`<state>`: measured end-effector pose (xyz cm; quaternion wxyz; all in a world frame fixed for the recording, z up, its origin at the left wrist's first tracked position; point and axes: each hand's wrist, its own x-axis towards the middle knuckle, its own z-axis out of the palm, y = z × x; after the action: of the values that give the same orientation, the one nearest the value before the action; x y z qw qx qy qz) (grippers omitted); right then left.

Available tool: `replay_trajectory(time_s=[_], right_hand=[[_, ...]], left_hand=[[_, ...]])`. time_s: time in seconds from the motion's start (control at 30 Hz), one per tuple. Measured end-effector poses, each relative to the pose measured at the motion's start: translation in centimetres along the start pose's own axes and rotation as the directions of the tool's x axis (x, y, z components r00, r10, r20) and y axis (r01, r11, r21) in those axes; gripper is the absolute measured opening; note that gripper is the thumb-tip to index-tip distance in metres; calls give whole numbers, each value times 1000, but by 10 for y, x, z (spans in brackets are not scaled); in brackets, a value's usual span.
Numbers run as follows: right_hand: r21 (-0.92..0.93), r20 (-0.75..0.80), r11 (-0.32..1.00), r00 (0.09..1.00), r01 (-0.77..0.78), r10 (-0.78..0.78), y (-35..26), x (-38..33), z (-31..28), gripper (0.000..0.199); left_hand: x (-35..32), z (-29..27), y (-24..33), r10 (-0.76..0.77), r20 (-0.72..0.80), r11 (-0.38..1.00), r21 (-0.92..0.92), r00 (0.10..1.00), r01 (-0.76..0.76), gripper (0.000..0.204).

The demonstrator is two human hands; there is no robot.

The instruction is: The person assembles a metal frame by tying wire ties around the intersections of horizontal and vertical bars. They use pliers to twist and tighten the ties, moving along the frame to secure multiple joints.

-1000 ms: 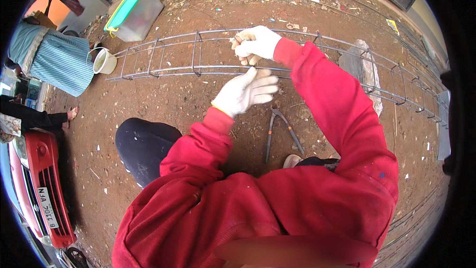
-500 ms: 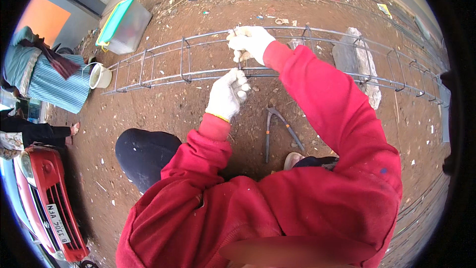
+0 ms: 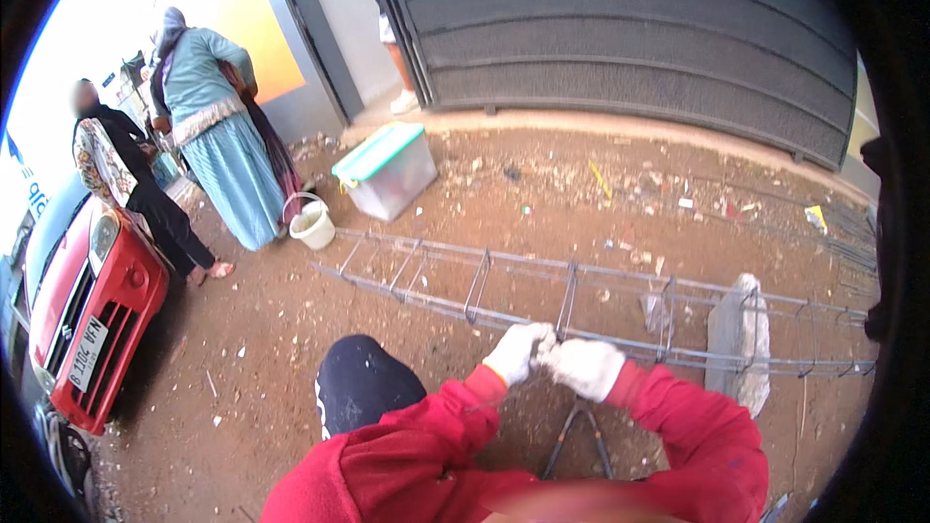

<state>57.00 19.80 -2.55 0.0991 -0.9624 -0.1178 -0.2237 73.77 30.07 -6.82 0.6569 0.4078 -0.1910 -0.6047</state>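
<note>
Here we are on the dirt ground (image 3: 242, 349), both gloved hands together at the near side of the steel rebar cage (image 3: 568, 295). Left hand (image 3: 518, 353): fingers bunched, tips turned toward the other glove. Right hand (image 3: 584, 368): fingers reaching in to meet them, the two gloves touching. How tightly either set closes, or whether there's a wire between them, I can't tell; the glove fabric hides it.

The cage lies just beyond the fingers, its near bars right up against them, stretching away on both sides. Its left end points to the white bucket (image 3: 312, 228); rightward it crosses the concrete slab (image 3: 725, 329). Just below the right hand, there are the pincers (image 3: 562, 436), legs spread on the dirt. And toward the ground's far edge, near the gate (image 3: 620, 29), a green-lidded box (image 3: 397, 182)!
</note>
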Motion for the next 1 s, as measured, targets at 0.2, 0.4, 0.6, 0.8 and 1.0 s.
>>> replay_trajectory(time_s=[0.2,0.4,0.6,0.8,1.0], right_hand=[[-141,180,990,982,-29,55,-6,26,53,26],[-196,-81,980,997,-26,10,-16,16,49,46],[53,313,854,820,-518,479,-61,-99,28,75],[-124,664,605,387,-787,640,-59,-157,31,43],[-124,664,574,363,-809,654,-41,-164,64,38]], left_hand=[[-3,27,37,347,122,-45,993,930,-113,38],[-12,11,70,78,-144,171,977,987,129,49],[-16,2,46,-308,284,545,835,908,-76,72],[-6,-5,40,-270,230,740,670,935,49,89],[8,-17,8,-259,1,966,-2,966,259,65]])
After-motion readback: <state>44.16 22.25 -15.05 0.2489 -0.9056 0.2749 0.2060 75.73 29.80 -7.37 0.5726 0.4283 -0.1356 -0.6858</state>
